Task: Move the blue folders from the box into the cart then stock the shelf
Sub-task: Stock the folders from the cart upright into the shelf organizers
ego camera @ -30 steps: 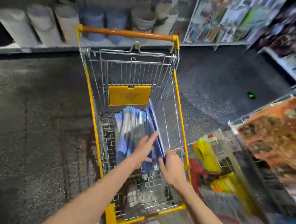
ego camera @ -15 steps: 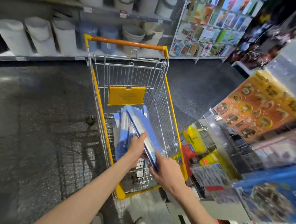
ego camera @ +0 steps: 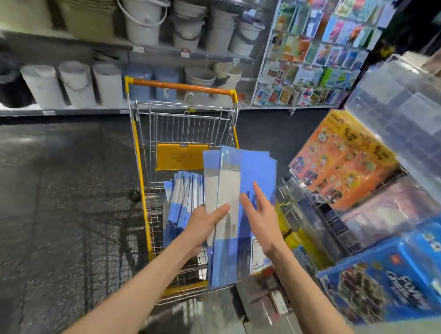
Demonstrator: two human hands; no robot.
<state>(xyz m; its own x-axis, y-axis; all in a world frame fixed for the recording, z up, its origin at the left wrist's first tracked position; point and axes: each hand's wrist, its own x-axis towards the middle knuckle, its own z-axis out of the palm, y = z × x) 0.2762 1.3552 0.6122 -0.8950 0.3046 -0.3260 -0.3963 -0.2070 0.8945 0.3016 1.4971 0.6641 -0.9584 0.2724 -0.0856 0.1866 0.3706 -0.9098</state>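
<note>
Few held folders [ego camera: 241,194]: fanned, blue with a clear-white strip, near upright, pinched low down by the left grip [ego camera: 205,221]. The stack [ego camera: 183,203] of the same stands on edge in the cart [ego camera: 180,87], just left of and below that grip.

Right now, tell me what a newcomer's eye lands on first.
A fan of glossy blue plastic folders is held up at centre, the left hand pinching it and the right hand open before it. Behind it, a yellow-framed wire cart holds a standing row of blue folders; an orange sticker sheet sits at right.
</note>
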